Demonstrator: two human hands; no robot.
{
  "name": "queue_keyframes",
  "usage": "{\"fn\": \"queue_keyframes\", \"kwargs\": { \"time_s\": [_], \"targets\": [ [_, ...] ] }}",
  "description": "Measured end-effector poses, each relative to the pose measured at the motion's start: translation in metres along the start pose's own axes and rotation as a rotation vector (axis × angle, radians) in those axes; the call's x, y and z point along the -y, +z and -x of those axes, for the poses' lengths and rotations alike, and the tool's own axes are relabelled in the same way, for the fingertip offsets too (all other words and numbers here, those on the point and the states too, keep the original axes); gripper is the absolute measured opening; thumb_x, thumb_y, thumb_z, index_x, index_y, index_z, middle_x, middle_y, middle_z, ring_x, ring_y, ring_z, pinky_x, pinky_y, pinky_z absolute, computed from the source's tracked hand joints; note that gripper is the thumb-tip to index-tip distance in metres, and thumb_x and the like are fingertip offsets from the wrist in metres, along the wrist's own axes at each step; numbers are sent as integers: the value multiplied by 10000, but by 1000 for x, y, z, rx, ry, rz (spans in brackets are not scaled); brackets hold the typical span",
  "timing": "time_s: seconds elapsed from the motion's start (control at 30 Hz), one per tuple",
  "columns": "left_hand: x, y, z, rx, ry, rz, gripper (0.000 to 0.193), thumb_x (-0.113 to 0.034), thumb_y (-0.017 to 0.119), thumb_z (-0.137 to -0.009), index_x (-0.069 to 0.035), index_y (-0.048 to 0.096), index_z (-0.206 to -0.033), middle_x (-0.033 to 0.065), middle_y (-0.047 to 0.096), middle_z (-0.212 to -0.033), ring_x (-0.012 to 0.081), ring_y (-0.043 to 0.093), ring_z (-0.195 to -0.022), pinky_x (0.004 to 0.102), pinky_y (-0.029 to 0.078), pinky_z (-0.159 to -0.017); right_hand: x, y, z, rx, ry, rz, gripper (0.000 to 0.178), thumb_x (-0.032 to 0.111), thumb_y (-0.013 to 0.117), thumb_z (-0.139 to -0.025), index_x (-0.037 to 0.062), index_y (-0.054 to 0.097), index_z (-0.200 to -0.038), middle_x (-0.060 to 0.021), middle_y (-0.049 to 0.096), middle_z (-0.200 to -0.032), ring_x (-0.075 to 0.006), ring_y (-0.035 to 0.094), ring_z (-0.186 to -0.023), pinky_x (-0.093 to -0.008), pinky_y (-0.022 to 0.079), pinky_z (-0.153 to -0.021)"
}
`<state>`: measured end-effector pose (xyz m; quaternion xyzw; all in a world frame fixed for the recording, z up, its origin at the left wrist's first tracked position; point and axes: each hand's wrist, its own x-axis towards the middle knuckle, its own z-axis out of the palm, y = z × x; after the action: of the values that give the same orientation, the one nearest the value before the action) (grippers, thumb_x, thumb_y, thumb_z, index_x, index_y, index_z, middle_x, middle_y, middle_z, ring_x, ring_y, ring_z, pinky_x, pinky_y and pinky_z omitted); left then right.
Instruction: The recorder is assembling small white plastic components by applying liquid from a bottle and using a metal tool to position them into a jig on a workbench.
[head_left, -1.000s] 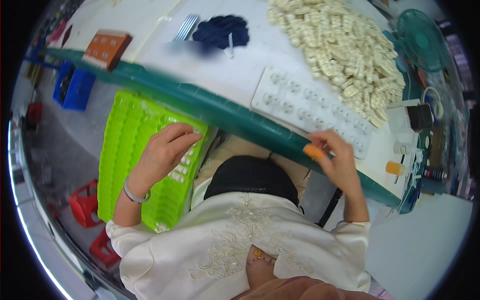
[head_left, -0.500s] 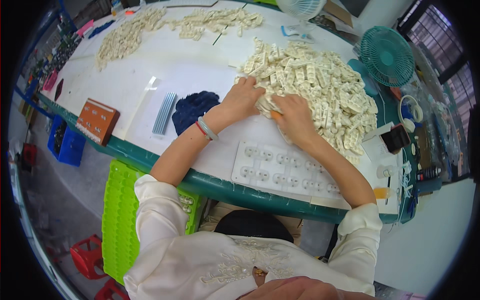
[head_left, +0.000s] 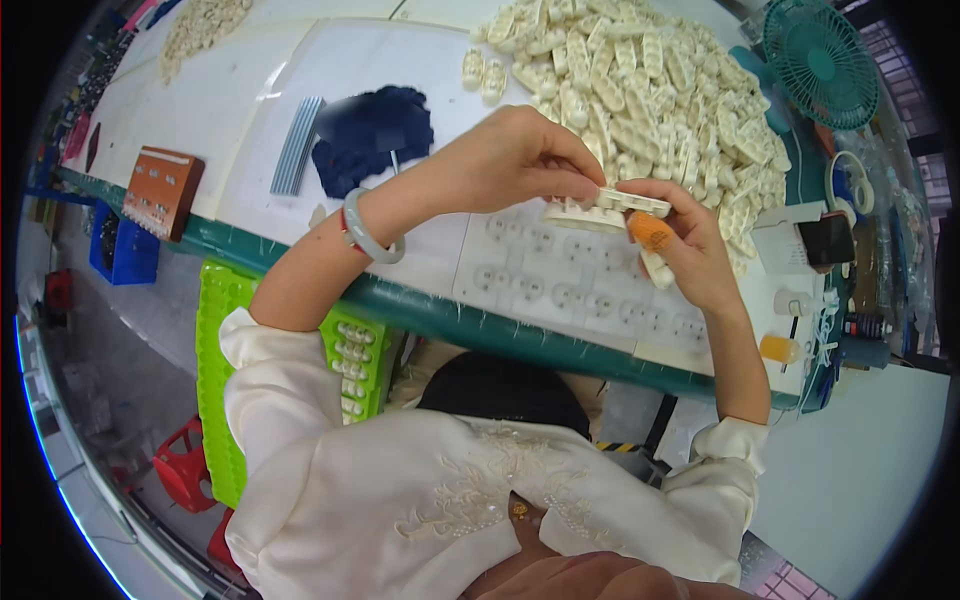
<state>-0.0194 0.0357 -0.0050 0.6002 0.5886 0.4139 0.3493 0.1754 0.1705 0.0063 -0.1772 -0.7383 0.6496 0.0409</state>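
Note:
Above the front of the table my right hand [head_left: 692,242] grips several cream moulded strips. One bumpy strip [head_left: 640,203] lies level between its fingers, and another strip [head_left: 655,268] pokes out below the palm. An orange wrap [head_left: 652,232] covers the thumb. My left hand [head_left: 530,165] pinches at the left end of the level strip, its fingertips partly hidden. A further cream strip [head_left: 585,216] shows just under the left fingers. Below both hands lies a pale plate [head_left: 545,265] with rows of paired round fittings. Behind them rises a big heap of cream strips [head_left: 650,95].
Left of my hands are a dark blue lump [head_left: 370,145], a ribbed light-blue block [head_left: 297,147] and a brown block [head_left: 163,190]. Two cream pieces [head_left: 483,76] sit beside the heap. A green tray [head_left: 222,290] stands below the table edge. A green fan [head_left: 820,62] is at right.
Both hands have come back from the heap, nearer to me, and now hold cream strips between them. The view has shifted closer to the table. Two pieces now show apart at the heap's left.

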Motion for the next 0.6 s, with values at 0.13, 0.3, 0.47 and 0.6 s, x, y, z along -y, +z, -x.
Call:
{"fn": "queue_keyframes", "kwargs": {
  "time_s": [0.13,0.3,0.47,0.6],
  "targets": [
    [5,21,32,-171,37,-32,218,-149,658,-807,-15,654,-980,55,648,-743,81,577,-692,232,479,-638,-10,5,11,19,103,86,292,68,572,-855,16,540,-1140,-29,597,-1003,-51,556,-826,-178,444,-688],
    [-15,29,40,-28,-196,68,301,-188,643,-824,-3,614,-1060,80,652,-831,89,582,-724,242,489,-644,-10,22,15,-43,-226,-26,297,37,537,-866,14,509,-1161,-70,550,-1102,-114,542,-974,-219,444,-780],
    [-11,42,43,30,-225,440,316,-211,645,-823,2,604,-1052,110,635,-868,118,587,-754,263,491,-635,-11,30,9,-94,-311,-25,295,49,546,-869,29,506,-1160,-57,553,-1080,-115,544,-955,-217,450,-756],
    [-15,52,58,-134,166,-300,446,-229,699,-731,-17,558,-1098,121,583,-973,214,566,-888,308,488,-716,-15,9,19,-149,-181,59,306,55,563,-863,30,507,-1163,-29,554,-1074,-88,535,-943,-209,447,-762]
  ]
}}
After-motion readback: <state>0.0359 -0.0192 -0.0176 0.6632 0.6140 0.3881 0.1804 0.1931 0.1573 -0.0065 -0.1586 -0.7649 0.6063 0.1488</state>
